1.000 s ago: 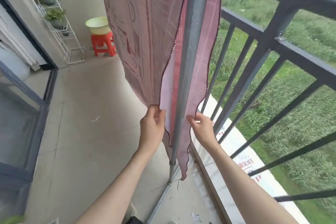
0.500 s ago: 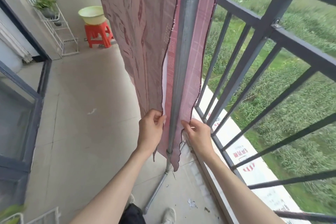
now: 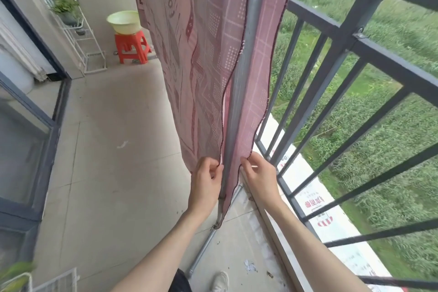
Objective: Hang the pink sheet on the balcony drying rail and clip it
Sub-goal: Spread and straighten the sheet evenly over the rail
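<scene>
We see the pink sheet draped over the grey metal drying rail, one layer falling on the balcony side and the other on the side of the dark railing. Our left hand pinches the near layer's dark-stitched edge low down, just beside the rail; our right hand pinches the far layer's edge at about the same height. Further back, a pale basin sits on a red stool on the tiled floor.
</scene>
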Demonstrator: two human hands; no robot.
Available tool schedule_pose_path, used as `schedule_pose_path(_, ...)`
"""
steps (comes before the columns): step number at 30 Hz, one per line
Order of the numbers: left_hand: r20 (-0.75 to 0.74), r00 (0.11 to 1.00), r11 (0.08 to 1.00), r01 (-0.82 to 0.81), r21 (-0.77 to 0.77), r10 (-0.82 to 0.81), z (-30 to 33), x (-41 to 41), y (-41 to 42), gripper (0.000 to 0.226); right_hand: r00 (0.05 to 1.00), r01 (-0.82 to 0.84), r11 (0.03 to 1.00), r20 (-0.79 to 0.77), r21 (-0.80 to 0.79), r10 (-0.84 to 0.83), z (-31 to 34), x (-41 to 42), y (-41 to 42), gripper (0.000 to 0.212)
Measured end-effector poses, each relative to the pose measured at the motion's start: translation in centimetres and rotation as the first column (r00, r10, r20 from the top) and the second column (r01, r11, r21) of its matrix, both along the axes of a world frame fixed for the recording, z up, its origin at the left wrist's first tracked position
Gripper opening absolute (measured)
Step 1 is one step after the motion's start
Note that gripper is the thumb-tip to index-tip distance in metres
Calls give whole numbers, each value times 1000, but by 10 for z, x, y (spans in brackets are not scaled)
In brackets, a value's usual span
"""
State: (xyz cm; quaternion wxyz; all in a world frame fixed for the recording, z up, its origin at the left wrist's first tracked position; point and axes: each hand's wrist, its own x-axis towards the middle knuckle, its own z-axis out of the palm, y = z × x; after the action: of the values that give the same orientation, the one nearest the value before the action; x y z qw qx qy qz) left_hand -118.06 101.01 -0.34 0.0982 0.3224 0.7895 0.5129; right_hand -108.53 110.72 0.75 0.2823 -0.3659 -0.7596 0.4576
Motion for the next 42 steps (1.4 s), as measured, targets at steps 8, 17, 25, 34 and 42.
schedule_pose_path(8, 86, 996, 997, -25, -74, 31, -25, -17, 8, 20, 980, 61, 993, 196, -99, -41, -44, 5, -7, 19)
schedule_pose_path(17, 13, 1000, 986, 17, -168, -15, -66, -26, 15, 8, 902, -15, 974, 417, -227, 111, -103, -10, -16, 10)
schedule_pose_path(25, 82, 996, 995, -16, -102, 24, -101, -56, 15, 15, 921, 141, 946, 388, -292, -18, -148, -22, -20, 13)
schedule_pose_path(34, 62, 985, 973, 168, -159, -160, -244, -79, 12, 14, 849, 313, 909, 510, -275, -138, -268, -30, -25, 26)
schedule_pose_path(42, 22, 998, 941, 68, -330, -65, -408, -60, 17, 35, 887, 291, 920, 436, -263, -155, -416, -21, -22, 23)
